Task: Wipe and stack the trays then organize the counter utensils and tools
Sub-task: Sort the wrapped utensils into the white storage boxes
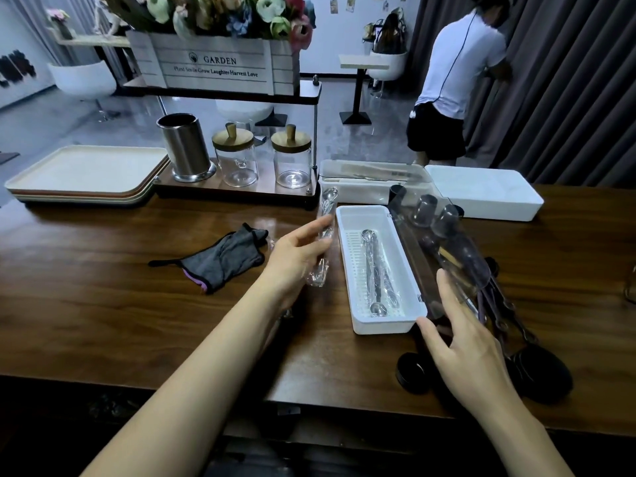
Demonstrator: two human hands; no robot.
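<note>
A stack of trays (86,173) lies at the counter's far left, cream one on top. A grey wiping cloth (223,258) lies crumpled mid-counter. My left hand (296,256) holds a plastic-wrapped spoon (327,208) just left of a white utensil box (344,235), which contains two wrapped spoons (375,270). My right hand (461,335) touches the box's clear lid (444,249), which stands tilted open along the box's right side. Dark utensils (509,311) lie behind the lid.
A wooden rack holds a steel cup (184,146) and two glass jars (237,156). A second lidded box (371,179) and a white box (481,192) sit behind. A black round lid (411,371) lies near the front edge. A person (454,80) stands beyond the counter.
</note>
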